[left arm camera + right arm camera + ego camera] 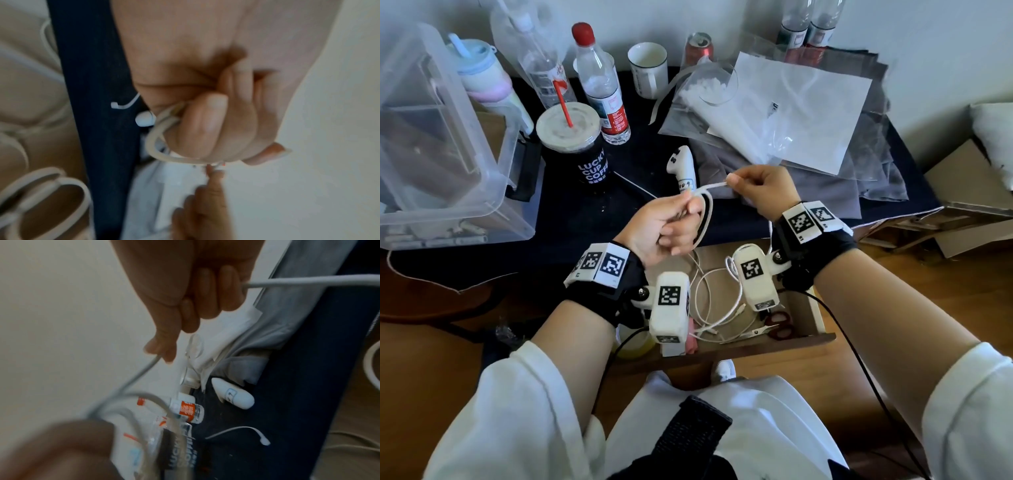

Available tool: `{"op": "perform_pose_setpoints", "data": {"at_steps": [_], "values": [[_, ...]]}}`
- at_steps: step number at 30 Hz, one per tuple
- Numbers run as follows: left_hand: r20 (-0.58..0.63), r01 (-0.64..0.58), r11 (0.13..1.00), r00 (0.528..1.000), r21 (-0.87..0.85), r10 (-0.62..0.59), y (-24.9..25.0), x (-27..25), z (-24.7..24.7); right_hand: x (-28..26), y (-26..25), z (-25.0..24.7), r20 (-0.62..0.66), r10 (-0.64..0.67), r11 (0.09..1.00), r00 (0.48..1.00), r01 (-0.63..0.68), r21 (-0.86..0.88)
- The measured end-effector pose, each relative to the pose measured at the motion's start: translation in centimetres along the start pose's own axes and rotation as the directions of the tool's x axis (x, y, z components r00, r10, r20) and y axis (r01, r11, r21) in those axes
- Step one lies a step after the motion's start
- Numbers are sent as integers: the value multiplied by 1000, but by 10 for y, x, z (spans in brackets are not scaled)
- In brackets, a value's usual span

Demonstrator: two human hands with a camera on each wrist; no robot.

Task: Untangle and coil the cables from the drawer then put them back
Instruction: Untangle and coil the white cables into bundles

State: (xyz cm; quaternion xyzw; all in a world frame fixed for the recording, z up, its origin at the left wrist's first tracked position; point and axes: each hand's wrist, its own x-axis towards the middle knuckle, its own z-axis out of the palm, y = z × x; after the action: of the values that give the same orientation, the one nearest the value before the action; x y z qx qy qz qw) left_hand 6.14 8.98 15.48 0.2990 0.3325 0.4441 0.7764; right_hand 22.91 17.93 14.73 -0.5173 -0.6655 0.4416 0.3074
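A white cable (707, 214) is held up over the open wooden drawer (815, 305). My left hand (671, 222) grips a small loop of it, fingers curled round the loop (156, 146). My right hand (760, 188) pinches the cable (144, 369) a short way along between thumb and forefinger, and the stretch between the hands is taut. The cable's tail runs out past the curled right fingers (308, 280). More white cables (719, 308) lie tangled in the drawer below both wrists.
Red-handled scissors (774, 329) lie in the drawer's right part. On the dark table sit a white controller (683, 168), a coffee cup (575, 144) with a red straw, bottles (602, 85), a mug (649, 68), a clear bin (438, 137), plastic bags (791, 109) and grey cloth (876, 178).
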Motion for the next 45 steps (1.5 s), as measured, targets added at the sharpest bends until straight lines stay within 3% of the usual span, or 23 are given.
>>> {"op": "perform_pose_setpoints", "data": {"at_steps": [3, 6, 10, 13, 16, 19, 23, 28, 31, 35, 38, 40, 43, 45], "values": [[-42, -184, 965, 983, -185, 179, 7, 4, 9, -9, -1, 5, 111, 33, 988, 993, -16, -152], [-199, -363, 914, 924, -181, 327, 11, 11, 18, -22, -4, 11, 259, 69, 977, 963, -13, -213], [-351, -432, 887, 866, -162, 357, 11, 20, 19, -35, -8, 20, 483, 131, 930, 866, 61, -361], [-411, -449, 892, 824, -57, 389, 7, 23, 16, -39, -12, 25, 556, 98, 911, 826, 150, -384], [-420, -384, 919, 823, 86, 383, 1, 22, 8, -39, -17, 24, 542, -5, 903, 840, 237, -358], [-396, -241, 933, 855, 266, 334, -3, 20, 3, -37, -23, 21, 494, -83, 882, 866, 295, -368], [-392, -55, 872, 878, 486, 274, -9, 21, 2, -35, -24, 23, 470, -103, 851, 877, 322, -415], [-371, 63, 914, 924, 401, 99, -13, 14, 3, -34, -26, 19, 338, -166, 879, 926, 295, -375], [-285, 129, 853, 958, 506, 24, -12, 7, 1, -31, -28, 15, 240, -177, 924, 954, 246, -294], [-187, 210, 879, 972, 429, -141, -11, 3, -1, -22, -26, 7, 166, -162, 964, 973, 192, -185], [-148, 184, 922, 979, 340, -141, -8, 0, -1, -19, -20, 3, 131, -122, 979, 984, 141, -148], [-89, 162, 975, 985, 153, -150, -4, 0, -4, -18, -15, 2, 98, -81, 991, 992, 91, -103], [97, 56, 990, 994, -133, -43, 3, -1, -8, -20, -6, 4, 135, 4, 1000, 991, -3, -8], [118, -43, 958, 990, -283, 79, 8, 1, -11, -23, -1, 6, 233, 50, 995, 971, -67, 67]]}}
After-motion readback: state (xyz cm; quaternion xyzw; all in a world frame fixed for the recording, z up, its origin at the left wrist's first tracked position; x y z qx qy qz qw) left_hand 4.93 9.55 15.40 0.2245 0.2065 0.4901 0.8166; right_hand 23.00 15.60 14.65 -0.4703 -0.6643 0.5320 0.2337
